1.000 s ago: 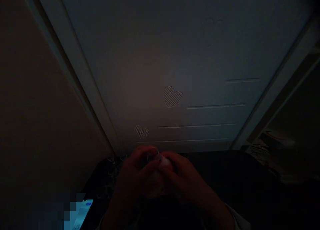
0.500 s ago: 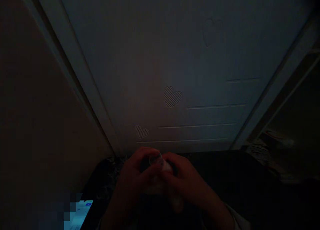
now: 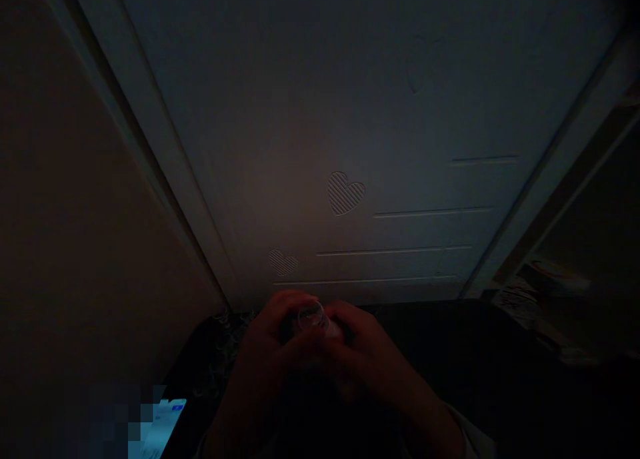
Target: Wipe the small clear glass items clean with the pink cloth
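Note:
Low in the middle of the dim head view, my left hand (image 3: 273, 342) and my right hand (image 3: 373, 342) come together around a small pale tube-like item with a clear round end (image 3: 311, 314). The thumb and fingers of my left hand curl about that clear end. From the other side, my right hand closes on the pale part (image 3: 335, 329) just beside it. Both hands cover most of the item, and the darkness hides whether it is one piece or two.
A pale panel (image 3: 300, 126) with grooved hearts and lines rises straight ahead. Beneath it lies a dark surface (image 3: 440, 372). A lit screen (image 3: 163, 426) glows at lower left, partly blurred out. Some papers or packets (image 3: 555, 279) are at the right.
The light around my hands has dimmed. The clear round end shows more fully between my fingers. Both hands have hardly moved and keep their grip.

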Tool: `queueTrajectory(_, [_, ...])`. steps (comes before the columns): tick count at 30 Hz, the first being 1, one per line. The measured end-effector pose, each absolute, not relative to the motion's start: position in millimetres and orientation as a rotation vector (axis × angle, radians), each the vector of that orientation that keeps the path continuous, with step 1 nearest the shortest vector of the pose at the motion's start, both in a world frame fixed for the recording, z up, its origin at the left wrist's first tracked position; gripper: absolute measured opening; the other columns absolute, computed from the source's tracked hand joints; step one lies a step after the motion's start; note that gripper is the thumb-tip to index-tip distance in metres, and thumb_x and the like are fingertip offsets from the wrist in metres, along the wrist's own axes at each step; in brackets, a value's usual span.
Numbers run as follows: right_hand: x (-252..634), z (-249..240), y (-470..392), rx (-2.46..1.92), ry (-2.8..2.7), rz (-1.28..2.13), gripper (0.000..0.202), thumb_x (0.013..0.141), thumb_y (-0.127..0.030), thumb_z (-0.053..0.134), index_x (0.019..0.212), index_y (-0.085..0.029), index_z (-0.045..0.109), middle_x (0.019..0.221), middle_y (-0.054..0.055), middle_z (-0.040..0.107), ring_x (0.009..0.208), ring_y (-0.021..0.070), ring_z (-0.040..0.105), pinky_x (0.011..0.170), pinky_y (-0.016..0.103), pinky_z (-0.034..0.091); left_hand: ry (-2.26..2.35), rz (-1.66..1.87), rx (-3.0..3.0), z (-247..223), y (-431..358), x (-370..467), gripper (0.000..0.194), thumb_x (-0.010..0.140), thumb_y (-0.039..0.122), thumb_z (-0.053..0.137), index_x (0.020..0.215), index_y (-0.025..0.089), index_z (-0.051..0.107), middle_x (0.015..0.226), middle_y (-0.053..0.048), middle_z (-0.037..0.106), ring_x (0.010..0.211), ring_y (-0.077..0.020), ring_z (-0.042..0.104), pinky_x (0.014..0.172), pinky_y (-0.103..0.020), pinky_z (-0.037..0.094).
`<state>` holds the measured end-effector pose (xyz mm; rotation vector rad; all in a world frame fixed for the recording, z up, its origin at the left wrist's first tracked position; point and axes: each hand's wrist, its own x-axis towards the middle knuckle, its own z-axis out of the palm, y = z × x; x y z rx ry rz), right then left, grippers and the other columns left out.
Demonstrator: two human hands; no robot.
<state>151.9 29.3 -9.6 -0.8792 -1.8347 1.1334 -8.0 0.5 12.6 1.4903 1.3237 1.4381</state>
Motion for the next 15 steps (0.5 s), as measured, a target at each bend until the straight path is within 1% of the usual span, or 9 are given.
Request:
queueTrajectory(3, [151.3, -8.0, 29.4, -0.892, -1.819, 1.147, 0.008, 0.082, -0.021, 0.063, 0.088, -0.018, 0.067, 0.082, 0.002, 0.067, 0.074, 0.0177, 0.06, 0.066, 0.027, 0.045, 1.322, 1.441, 1.546, 12.8, 1.1, -8.4, 0.019, 0.066, 0.029, 0.079, 0.085, 0.025, 0.078, 0.097, -0.004, 0.074, 0.095, -0.0256, 0.068, 0.092, -0.038, 0.051])
queueTrajectory(6, [150.1, -8.3, 29.6, -0.889, -1.83, 1.132, 0.006, 0.08, -0.017, 0.065, 0.086, -0.018, 0.067, 0.081, 0.001, 0.065, 0.074, 0.0175, 0.06, 0.065, 0.027, 0.045, 1.294, 1.422, 1.592, 10.5, 2.1, -8.3, 0.019, 0.066, 0.028, 0.08, 0.085, 0.025, 0.078, 0.096, -0.004, 0.074, 0.094, -0.0254, 0.068, 0.09, -0.038, 0.052])
queueTrajectory(9, [148.8, -11.1, 30.5, -0.865, -1.868, 1.095, 0.003, 0.083, -0.018, 0.063, 0.083, -0.017, 0.065, 0.081, 0.002, 0.063, 0.074, 0.0178, 0.06, 0.066, 0.027, 0.045, 1.257, 1.427, 1.602, 8.7, 2.3, -7.3, 0.015, 0.07, 0.026, 0.078, 0.085, 0.025, 0.078, 0.096, -0.004, 0.073, 0.094, -0.0243, 0.068, 0.09, -0.037, 0.052])
queueTrajectory(12, [148.2, -14.6, 32.6, -0.824, -1.891, 1.04, 0.012, 0.087, -0.018, 0.06, 0.076, -0.018, 0.063, 0.077, 0.0, 0.06, 0.071, 0.0162, 0.058, 0.064, 0.026, 0.043, 1.271, 1.434, 1.594, 8.8, 1.2, -7.2, 0.017, 0.069, 0.024, 0.079, 0.086, 0.025, 0.077, 0.097, -0.004, 0.073, 0.096, -0.0245, 0.068, 0.093, -0.037, 0.051])
queueTrajectory(15, [148.6, -17.4, 34.9, -0.761, -1.891, 0.989, 0.017, 0.087, -0.013, 0.06, 0.072, -0.019, 0.064, 0.074, -0.001, 0.059, 0.071, 0.0153, 0.057, 0.065, 0.025, 0.043, 1.28, 1.411, 1.603, 9.9, -2.0, -8.2, 0.019, 0.071, 0.021, 0.08, 0.09, 0.026, 0.077, 0.1, -0.002, 0.072, 0.098, -0.0231, 0.067, 0.095, -0.035, 0.049])
